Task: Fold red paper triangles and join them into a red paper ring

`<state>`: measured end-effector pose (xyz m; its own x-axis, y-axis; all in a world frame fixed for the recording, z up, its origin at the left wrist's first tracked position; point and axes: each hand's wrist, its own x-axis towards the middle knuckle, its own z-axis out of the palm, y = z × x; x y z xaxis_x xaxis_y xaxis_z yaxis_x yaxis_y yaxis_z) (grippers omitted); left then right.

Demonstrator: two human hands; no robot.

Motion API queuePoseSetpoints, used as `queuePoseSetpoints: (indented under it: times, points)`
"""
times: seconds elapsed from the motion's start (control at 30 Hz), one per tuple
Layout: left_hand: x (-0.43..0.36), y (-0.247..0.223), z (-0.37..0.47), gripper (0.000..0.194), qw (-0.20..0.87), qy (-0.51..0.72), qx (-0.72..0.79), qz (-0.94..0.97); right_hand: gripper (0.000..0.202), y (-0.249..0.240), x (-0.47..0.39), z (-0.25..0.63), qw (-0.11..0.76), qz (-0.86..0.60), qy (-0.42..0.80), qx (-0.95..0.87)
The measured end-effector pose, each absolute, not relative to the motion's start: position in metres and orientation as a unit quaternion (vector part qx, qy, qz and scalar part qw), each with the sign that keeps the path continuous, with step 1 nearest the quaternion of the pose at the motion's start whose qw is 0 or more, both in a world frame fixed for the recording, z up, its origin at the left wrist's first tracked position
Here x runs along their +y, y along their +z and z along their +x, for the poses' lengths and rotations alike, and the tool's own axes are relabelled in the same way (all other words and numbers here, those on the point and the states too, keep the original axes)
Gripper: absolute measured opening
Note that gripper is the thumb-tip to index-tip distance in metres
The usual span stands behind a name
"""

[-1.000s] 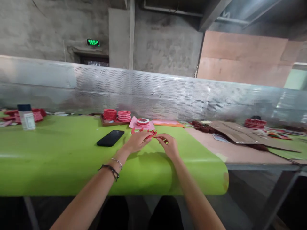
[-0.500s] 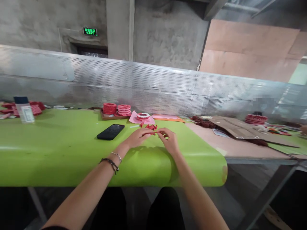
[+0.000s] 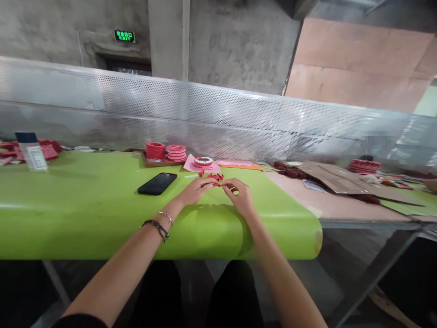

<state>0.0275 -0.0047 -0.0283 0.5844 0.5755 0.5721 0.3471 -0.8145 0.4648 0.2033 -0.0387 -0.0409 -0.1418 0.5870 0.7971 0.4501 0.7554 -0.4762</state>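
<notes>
My left hand [image 3: 195,190] pinches a small red piece [image 3: 216,184], which looks like folded paper, between thumb and fingers. My right hand [image 3: 239,196] is closed in a pinch at the right end of the same piece, its fingertips nearly meeting the left ones. Fingers cover most of the piece. Just beyond them lie several small red folded pieces [image 3: 215,176] on the green table cover [image 3: 102,200]. Behind those, a stack of pink and white rings [image 3: 204,162] rests on a pink sheet [image 3: 189,165].
A black phone [image 3: 157,183] lies left of my hands. A brown tray [image 3: 150,161] holds red ring stacks [image 3: 154,150]. At far left stands a dark-capped bottle [image 3: 34,152]. Cardboard [image 3: 336,177] lies to the right. A perforated metal panel [image 3: 221,120] closes off the back.
My view has tilted slightly down, so everything sits a little higher in the picture. Both hands stay together at the small red piece, with only slight finger movement.
</notes>
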Motion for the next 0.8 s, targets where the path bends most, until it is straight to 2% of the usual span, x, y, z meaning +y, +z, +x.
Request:
queuePoseSetpoints:
  times: [0.57,0.8]
  points:
    - [-0.0064,-0.0273,0.0285,0.031,0.155,0.357,0.303,0.870,0.015,-0.0406,-0.0383,0.2040,0.539,-0.360,0.047,-0.760]
    - [-0.0086,-0.0251,0.0292,0.038,0.149,0.350,0.319,0.868,0.014,-0.0402,-0.0385,0.2028,0.536,-0.360,0.046,-0.762]
